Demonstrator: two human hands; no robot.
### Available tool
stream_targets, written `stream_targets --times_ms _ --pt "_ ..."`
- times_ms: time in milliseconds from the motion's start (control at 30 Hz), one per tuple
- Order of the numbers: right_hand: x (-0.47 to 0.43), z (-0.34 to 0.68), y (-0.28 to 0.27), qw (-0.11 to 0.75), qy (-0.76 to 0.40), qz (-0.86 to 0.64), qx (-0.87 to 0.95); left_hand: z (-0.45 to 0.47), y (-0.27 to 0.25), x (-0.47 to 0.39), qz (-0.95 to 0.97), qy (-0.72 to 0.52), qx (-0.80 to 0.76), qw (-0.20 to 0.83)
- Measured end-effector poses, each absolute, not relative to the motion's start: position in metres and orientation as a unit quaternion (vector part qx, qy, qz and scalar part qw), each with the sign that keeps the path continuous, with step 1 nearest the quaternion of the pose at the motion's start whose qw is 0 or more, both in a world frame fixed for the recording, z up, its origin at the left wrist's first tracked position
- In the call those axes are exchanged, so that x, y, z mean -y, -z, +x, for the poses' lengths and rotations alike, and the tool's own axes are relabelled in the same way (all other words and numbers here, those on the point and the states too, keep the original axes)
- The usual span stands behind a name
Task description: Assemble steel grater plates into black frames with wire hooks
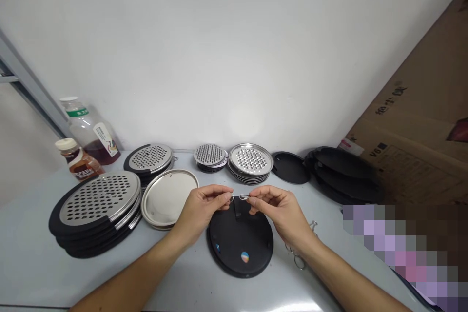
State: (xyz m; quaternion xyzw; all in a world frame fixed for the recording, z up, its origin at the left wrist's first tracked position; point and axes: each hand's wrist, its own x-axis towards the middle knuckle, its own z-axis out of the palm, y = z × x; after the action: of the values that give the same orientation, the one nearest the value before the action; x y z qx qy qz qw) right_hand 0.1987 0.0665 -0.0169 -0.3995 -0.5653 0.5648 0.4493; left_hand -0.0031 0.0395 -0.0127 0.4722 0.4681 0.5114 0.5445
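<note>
My left hand (212,199) and my right hand (272,204) meet over the far edge of a black round lid-like disc (241,243). Thumb and finger of my right hand pinch a thin metal wire loop (243,197). A small bit of bent wire (231,198) shows at the pinched fingertips of my left hand; whether it joins the loop I cannot tell. The disc lies flat, with a short slot-like strip near its far edge and a small coloured sticker. Beside my right forearm lie loose metal wire rings (300,262), partly hidden by it.
At left stands a stack of black-rimmed grater discs (98,200), next to a pale metal round plate (168,197). Further back are smaller grater stacks (250,160) and black discs (290,166). Two bottles (82,161) stand back left; a cardboard box (417,141) rises at right.
</note>
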Motion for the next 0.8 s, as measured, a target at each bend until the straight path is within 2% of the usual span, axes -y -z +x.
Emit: stream_targets --times_ms 233,333,533,800 --pt "-0.0630 0.1954 0.0187 0.412 -0.636 -0.353 0.548 -0.0004 0.0093 -0.0361 0.510 -0.489 -0.489 0.512" --pt "-0.0638 0.1957 0.0204 0.412 -0.663 -0.328 0.533 -0.0010 0.0108 -0.0369 0.489 -0.493 -0.475 0.540" --pt "-0.0639 0.1956 0.0189 0.397 -0.696 -0.297 0.520 -0.0007 0.0146 -0.0351 0.412 -0.475 -0.403 0.665" --pt "-0.0566 0.1934 0.0208 0.346 -0.729 -0.278 0.521 0.0026 0.0136 -0.0323 0.403 -0.469 -0.409 0.671"
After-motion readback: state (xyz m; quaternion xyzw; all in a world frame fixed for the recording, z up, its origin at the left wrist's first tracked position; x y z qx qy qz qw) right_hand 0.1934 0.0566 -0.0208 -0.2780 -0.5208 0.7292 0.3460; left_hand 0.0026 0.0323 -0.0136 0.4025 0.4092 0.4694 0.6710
